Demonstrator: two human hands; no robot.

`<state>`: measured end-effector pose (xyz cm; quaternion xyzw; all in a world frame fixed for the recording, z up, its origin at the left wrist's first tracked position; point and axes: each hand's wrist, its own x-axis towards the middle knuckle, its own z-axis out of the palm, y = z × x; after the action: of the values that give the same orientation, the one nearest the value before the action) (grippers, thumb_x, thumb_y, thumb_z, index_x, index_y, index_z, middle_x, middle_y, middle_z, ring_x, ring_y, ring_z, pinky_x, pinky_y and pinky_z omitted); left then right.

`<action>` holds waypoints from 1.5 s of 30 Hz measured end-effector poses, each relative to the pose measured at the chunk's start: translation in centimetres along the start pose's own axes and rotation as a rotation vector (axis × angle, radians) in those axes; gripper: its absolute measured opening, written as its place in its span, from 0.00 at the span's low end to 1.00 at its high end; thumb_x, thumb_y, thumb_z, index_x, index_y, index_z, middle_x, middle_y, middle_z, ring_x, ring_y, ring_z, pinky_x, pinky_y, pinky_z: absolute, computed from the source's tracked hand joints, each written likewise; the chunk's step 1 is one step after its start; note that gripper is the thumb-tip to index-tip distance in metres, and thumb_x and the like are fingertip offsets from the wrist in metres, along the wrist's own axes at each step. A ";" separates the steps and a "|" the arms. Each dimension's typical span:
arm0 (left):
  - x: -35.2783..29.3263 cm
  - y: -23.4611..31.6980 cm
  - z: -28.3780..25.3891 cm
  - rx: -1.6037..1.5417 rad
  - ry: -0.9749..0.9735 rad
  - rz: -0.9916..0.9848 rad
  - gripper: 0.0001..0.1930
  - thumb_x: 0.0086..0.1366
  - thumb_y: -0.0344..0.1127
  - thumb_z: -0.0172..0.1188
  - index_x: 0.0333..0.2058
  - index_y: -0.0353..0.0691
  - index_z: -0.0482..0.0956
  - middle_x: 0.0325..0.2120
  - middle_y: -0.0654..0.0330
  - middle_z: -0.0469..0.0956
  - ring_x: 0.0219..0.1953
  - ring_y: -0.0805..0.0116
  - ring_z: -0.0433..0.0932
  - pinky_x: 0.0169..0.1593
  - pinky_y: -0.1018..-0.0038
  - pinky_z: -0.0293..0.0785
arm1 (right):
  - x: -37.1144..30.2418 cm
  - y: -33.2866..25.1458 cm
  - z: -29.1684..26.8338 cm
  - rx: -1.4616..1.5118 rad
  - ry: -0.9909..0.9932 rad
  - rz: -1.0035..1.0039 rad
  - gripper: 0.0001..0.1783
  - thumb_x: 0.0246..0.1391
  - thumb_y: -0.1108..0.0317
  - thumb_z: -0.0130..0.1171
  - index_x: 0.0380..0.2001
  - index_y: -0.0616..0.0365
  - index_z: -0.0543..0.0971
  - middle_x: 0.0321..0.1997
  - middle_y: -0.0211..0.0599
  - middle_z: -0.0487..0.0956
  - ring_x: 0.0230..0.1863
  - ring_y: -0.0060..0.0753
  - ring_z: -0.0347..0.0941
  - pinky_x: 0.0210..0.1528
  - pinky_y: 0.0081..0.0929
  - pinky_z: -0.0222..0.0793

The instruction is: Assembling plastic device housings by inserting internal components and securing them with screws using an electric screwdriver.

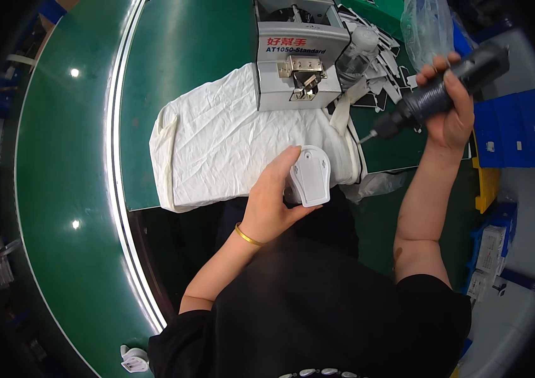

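Observation:
My left hand (272, 198) grips a white plastic housing (311, 175), thumb along its side and fingers under it. Small screw holes show on the face turned up. In my right hand (451, 113) is a black electric screwdriver (434, 94), fingers wrapped round its body. Its thin bit slants down to the left, apart from the housing. Below the housing and to its left, a white cloth (223, 142) covers part of the green bench. At the cloth's far edge stands a grey metal screw feeder (299, 63).
Right of the feeder are a clear plastic jar (363, 39) and a heap of white and black flat parts (386, 72). Blue bins (513, 129) stand at the right. Along the left runs a green conveyor belt (72, 170) with a metal rail; another white part (134, 359) lies on it.

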<state>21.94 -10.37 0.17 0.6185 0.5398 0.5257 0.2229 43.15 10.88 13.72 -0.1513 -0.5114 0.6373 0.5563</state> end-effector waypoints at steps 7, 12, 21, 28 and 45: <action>-0.2 -0.3 0.4 -0.035 -0.029 0.020 0.53 0.42 0.32 0.80 0.65 0.35 0.55 0.58 0.47 0.69 0.59 0.53 0.73 0.58 0.66 0.73 | 5.7 5.8 8.1 0.080 -0.350 -0.412 0.21 0.54 0.79 0.59 0.50 0.63 0.66 0.33 0.36 0.75 0.34 0.31 0.75 0.42 0.32 0.71; -0.5 -0.6 0.2 -0.028 -0.016 0.012 0.55 0.41 0.32 0.80 0.65 0.36 0.53 0.58 0.46 0.70 0.59 0.52 0.72 0.58 0.65 0.72 | 2.9 3.5 12.8 -0.625 -0.165 -0.232 0.21 0.50 0.77 0.66 0.45 0.61 0.69 0.33 0.31 0.75 0.31 0.22 0.73 0.36 0.20 0.69; -0.3 -0.8 0.2 -0.048 -0.025 -0.013 0.52 0.43 0.32 0.79 0.64 0.35 0.55 0.57 0.47 0.71 0.59 0.53 0.73 0.57 0.65 0.73 | 4.1 3.9 14.1 -0.649 -0.196 -0.248 0.28 0.48 0.76 0.69 0.51 0.64 0.68 0.34 0.30 0.75 0.35 0.22 0.74 0.37 0.16 0.70; 0.5 0.1 -0.1 -0.022 -0.056 0.026 0.39 0.40 0.29 0.76 0.55 0.43 0.73 0.56 0.46 0.71 0.58 0.46 0.72 0.56 0.62 0.73 | 4.1 6.6 12.8 0.319 -0.284 -0.124 0.22 0.51 0.75 0.64 0.49 0.65 0.69 0.27 0.33 0.76 0.21 0.23 0.73 0.27 0.19 0.71; 0.3 0.0 -0.3 -0.001 -0.103 0.041 0.38 0.35 0.26 0.74 0.52 0.54 0.79 0.57 0.44 0.70 0.58 0.42 0.70 0.57 0.60 0.72 | -5.8 1.6 14.3 -0.441 -0.219 -0.039 0.32 0.56 0.66 0.58 0.60 0.57 0.57 0.26 0.31 0.69 0.26 0.26 0.69 0.36 0.33 0.68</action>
<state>21.65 -10.21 0.40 0.6557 0.5146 0.4978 0.2399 33.31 -0.85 16.41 -0.1892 -0.6983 0.5119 0.4633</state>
